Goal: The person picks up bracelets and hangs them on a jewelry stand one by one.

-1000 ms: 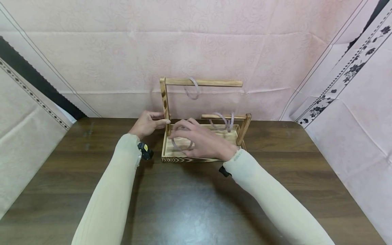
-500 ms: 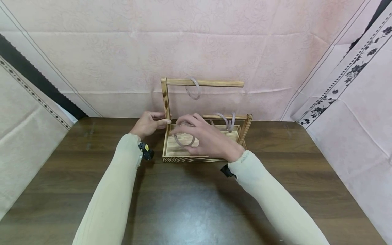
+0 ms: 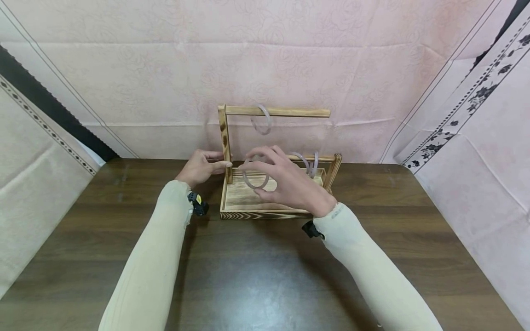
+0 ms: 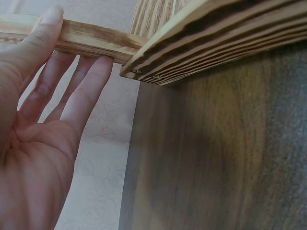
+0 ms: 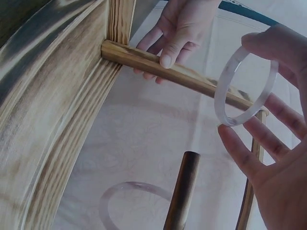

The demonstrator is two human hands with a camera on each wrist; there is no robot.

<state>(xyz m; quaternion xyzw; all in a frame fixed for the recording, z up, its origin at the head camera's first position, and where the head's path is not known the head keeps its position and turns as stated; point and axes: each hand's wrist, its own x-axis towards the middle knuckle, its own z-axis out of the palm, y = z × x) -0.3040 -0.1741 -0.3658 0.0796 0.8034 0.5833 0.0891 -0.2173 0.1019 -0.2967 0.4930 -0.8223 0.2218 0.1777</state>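
My left hand (image 3: 198,168) grips the tall left post (image 3: 225,138) of a wooden bangle stand, thumb on one side and fingertips on the other, as the left wrist view shows. In my right hand (image 3: 290,181) a pale translucent bangle (image 5: 221,96) is pinched between thumb and fingers. It is held up over the stand's tray base (image 3: 248,214), below the top bar (image 3: 298,112) and left of the shorter bar (image 3: 326,158). One bangle (image 3: 268,122) hangs on the top bar. On the shorter bar hang bangles (image 3: 315,163), partly hidden by my right hand.
The stand sits near the back edge of a dark wooden table (image 3: 232,266). Behind it hangs a pale pink patterned cloth (image 3: 165,82). In the right wrist view, the shorter bar's free end (image 5: 192,158) points up beside a hanging bangle (image 5: 108,203).
My right hand has lifted the bangle slightly up and to the right, away from the left post. The left hand keeps its hold on the post.
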